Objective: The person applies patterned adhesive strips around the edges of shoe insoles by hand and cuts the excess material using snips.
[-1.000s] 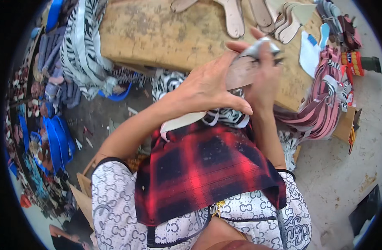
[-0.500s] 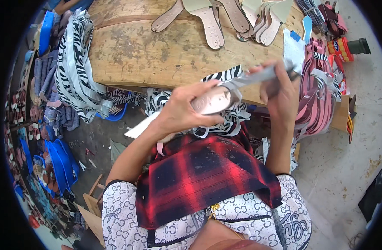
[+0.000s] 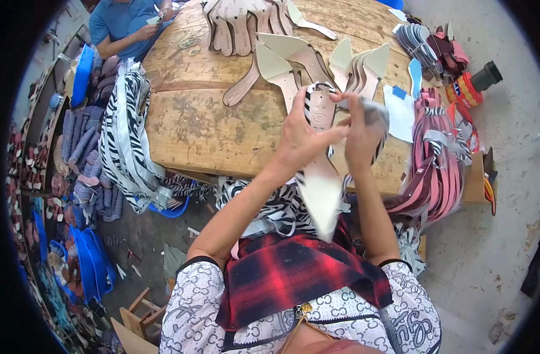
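Observation:
My left hand is closed round a pinkish-beige shoe insole, held up over the front edge of the table. Its rounded heel end points away from me, and its cream, pointed toe part hangs toward my lap, slightly blurred. A black-and-white zebra-print strip runs along the heel's rim. At the insole's right side my right hand has its fingers pinched on the strip, whose loose length, pale side showing, loops past them in a blur. The fingertips of both hands meet near the heel.
More insoles lie fanned on the wooden table. Zebra strips hang at its left edge, pink strips at its right. A paper sheet and a red jar are on the right. A person in blue works at the far left.
Both hands have moved away from me, over the table. The insole has turned so its heel points away and its toe toward me. The view now takes in more of the table's far side.

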Demonstrator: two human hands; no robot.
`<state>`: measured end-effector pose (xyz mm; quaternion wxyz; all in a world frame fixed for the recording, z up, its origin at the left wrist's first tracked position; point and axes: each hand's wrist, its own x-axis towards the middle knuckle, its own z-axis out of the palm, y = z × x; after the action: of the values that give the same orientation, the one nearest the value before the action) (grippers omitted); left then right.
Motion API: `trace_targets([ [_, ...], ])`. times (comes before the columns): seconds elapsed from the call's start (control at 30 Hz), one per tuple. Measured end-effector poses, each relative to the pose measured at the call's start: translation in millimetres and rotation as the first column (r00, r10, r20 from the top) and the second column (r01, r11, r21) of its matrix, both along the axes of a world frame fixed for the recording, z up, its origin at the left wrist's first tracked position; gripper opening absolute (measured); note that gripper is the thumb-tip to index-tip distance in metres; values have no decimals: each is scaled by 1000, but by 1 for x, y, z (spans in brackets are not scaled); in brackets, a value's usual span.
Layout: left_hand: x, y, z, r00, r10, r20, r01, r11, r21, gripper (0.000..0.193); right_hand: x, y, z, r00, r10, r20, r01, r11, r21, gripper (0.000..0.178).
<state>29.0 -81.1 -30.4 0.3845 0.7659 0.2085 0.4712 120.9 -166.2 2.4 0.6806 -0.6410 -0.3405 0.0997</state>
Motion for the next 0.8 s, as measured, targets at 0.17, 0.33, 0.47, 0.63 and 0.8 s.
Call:
trace_targets([
  [0.17, -2, 15, -1, 876, -207, 435, 482, 389, -785, 37, -9, -13, 5, 950, 154, -270, -143, 988, 61, 27],
  [0.33, -56, 36, -9, 984, 30, 177, 118, 635, -764, 29, 92, -55, -7, 854, 110, 508, 137, 895, -424, 32],
  [0.47, -79, 48, -8, 967, 120, 227, 122, 562, -818, 31, 249, -147, 29, 958, 253, 137, -107, 757, -645, 36],
  [0.63, -68, 12, -40, 986, -51, 160, 168, 368, -915, 25, 249, -178, 66, 915, 310, -260, -197, -221, -955, 25],
  [0.8, -68, -10, -45, 987, -83, 135, 155, 314, -937, 31, 143, -138, 16, 756, 619, 213, 54, 266, -962, 24],
])
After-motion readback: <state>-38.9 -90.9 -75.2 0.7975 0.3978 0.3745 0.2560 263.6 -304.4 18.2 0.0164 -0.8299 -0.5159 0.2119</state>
